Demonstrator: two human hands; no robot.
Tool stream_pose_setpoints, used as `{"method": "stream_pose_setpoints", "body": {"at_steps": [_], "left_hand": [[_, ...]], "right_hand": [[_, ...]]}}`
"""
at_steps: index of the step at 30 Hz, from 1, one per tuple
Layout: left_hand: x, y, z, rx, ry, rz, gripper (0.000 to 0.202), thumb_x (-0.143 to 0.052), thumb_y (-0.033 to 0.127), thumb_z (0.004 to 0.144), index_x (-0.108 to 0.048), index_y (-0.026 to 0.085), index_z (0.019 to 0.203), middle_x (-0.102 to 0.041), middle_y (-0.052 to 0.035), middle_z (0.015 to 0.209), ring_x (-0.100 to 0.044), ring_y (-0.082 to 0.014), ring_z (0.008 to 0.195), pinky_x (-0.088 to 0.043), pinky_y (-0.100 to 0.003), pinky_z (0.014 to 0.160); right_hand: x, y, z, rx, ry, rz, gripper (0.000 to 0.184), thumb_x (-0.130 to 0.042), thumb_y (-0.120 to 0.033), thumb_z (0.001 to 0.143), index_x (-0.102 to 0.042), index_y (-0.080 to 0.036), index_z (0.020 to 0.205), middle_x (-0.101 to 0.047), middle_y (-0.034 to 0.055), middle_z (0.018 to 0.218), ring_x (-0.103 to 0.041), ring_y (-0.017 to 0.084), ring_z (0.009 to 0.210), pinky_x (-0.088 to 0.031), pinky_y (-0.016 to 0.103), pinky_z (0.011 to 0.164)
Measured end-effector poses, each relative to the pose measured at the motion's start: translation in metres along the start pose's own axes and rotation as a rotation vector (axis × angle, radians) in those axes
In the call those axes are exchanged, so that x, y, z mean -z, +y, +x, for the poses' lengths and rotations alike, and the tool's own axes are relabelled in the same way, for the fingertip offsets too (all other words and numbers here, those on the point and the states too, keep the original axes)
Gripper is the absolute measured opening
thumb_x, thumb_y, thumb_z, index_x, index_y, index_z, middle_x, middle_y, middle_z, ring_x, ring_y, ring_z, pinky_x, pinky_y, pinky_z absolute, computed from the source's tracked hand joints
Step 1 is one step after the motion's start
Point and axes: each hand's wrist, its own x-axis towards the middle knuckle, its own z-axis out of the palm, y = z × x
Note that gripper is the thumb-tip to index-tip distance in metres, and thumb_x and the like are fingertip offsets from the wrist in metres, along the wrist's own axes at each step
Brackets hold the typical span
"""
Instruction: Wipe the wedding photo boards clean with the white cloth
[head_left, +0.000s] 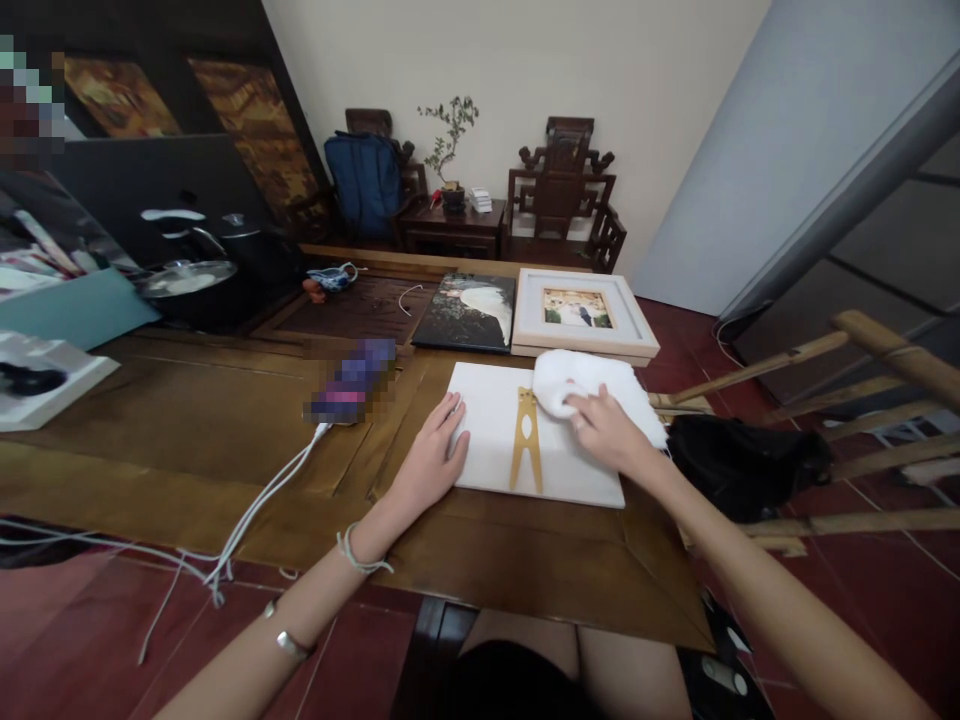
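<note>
Gripping a bunched white cloth (622,378), the right hand (602,430) bears on the far right part of a flat white board (484,400) at a wooden table (487,550), while the left hand (433,450) lies spread along the board's left side, closed on nothing. From where I stand, the likeliest trouble is a snag: the gold A-shaped piece (526,445) on the board sits just left of the grip, its upper end right beside the cloth, and a loose fold swept that way could hook it and bend or lift it. The board itself could skid if the left hand, resting lightly by the look of it, offers too little resistance to a hard push. Beyond the grip, a pale-framed photograph (577,308) stands so near that a forward shove might knock it; whether cloth and frame touch, I cannot tell. As for position, the board lies beneath and left of the grip, spanning the gap between both hands, its far right corner hidden by the cloth. Fingers pinch close into the folds; the cloth's free end spreads right of the grip, toward the table's side edge.
</note>
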Motion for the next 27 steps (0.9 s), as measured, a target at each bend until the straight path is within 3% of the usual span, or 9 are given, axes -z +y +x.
{"method": "stream_pose_setpoints", "body": {"at_steps": [3, 6, 9, 12, 16, 20, 23, 27], "left_hand": [[0.000, 0.001, 0.000, 0.005, -0.006, 0.006, 0.045, -0.042, 0.026, 0.089, -0.051, 0.003, 0.126, -0.043, -0.0225, 0.139, -0.035, -0.0282, 0.134, -0.030, -0.046, 0.111], [0.001, 0.002, 0.000, 0.011, -0.003, 0.002, 0.043, -0.043, 0.026, 0.089, -0.051, 0.008, 0.127, -0.043, -0.0196, 0.140, -0.035, -0.0275, 0.134, -0.029, -0.047, 0.111], [0.002, 0.003, 0.000, 0.017, -0.006, 0.002, 0.043, -0.043, 0.026, 0.088, -0.051, 0.012, 0.128, -0.043, -0.0168, 0.141, -0.035, -0.0268, 0.134, -0.029, -0.046, 0.111], [0.003, 0.002, 0.000, 0.023, -0.021, 0.014, 0.043, -0.043, 0.026, 0.089, -0.050, 0.011, 0.129, -0.043, -0.0172, 0.141, -0.035, -0.0264, 0.135, -0.028, -0.046, 0.112], [0.004, 0.000, 0.000, 0.011, -0.037, 0.022, 0.044, -0.042, 0.026, 0.089, -0.050, 0.010, 0.129, -0.042, -0.0178, 0.141, -0.035, -0.0259, 0.135, -0.029, -0.045, 0.111], [0.006, -0.001, 0.000, 0.017, -0.048, 0.022, 0.044, -0.042, 0.028, 0.089, -0.050, 0.009, 0.128, -0.043, -0.0180, 0.141, -0.035, -0.0257, 0.135, -0.029, -0.045, 0.111], [0.006, 0.000, 0.000, 0.022, -0.056, 0.025, 0.044, -0.042, 0.028, 0.089, -0.050, 0.009, 0.128, -0.042, -0.0180, 0.141, -0.035, -0.0259, 0.135, -0.028, -0.045, 0.111], [0.005, 0.001, 0.000, 0.019, -0.052, 0.028, 0.044, -0.041, 0.027, 0.090, -0.050, 0.009, 0.128, -0.042, -0.0182, 0.141, -0.034, -0.0258, 0.135, -0.029, -0.045, 0.111]], "right_hand": [[-0.007, -0.014, -0.054, 0.124, -0.044, -0.041, 0.028, -0.036, -0.011, 0.080, -0.062, -0.013, 0.091, -0.047, 0.0191, 0.137, -0.024, 0.031, 0.137, -0.013, 0.060, 0.109], [-0.001, -0.036, -0.100, 0.173, -0.139, 0.016, 0.026, -0.039, -0.006, 0.076, -0.061, -0.019, 0.084, -0.044, 0.0117, 0.140, -0.023, 0.026, 0.138, -0.012, 0.056, 0.112], [0.010, -0.047, -0.118, 0.182, -0.192, 0.074, 0.029, -0.038, -0.004, 0.076, -0.060, -0.022, 0.083, -0.053, 0.0088, 0.133, -0.029, 0.023, 0.136, -0.016, 0.052, 0.113], [0.012, -0.038, -0.100, 0.144, -0.157, 0.080, 0.030, -0.034, -0.005, 0.079, -0.060, -0.020, 0.086, -0.061, 0.0107, 0.122, -0.034, 0.025, 0.133, -0.021, 0.053, 0.111], [0.000, -0.012, -0.039, 0.087, -0.048, 0.049, 0.030, -0.032, -0.008, 0.082, -0.060, -0.015, 0.092, -0.065, 0.0149, 0.114, -0.039, 0.029, 0.129, -0.020, 0.058, 0.107], [-0.014, 0.001, 0.007, 0.057, 0.001, -0.023, 0.034, -0.033, -0.009, 0.082, -0.059, -0.010, 0.103, -0.059, 0.0191, 0.121, -0.030, 0.032, 0.134, -0.020, 0.064, 0.103], [-0.023, -0.004, 0.003, 0.073, 0.040, -0.086, 0.034, -0.037, -0.011, 0.081, -0.059, -0.009, 0.106, -0.047, 0.0209, 0.136, -0.024, 0.034, 0.136, -0.014, 0.067, 0.104], [-0.023, -0.027, -0.047, 0.152, -0.015, -0.071, 0.028, -0.042, -0.011, 0.077, -0.063, -0.011, 0.096, -0.041, 0.0205, 0.141, -0.018, 0.035, 0.137, -0.008, 0.067, 0.106]]}}
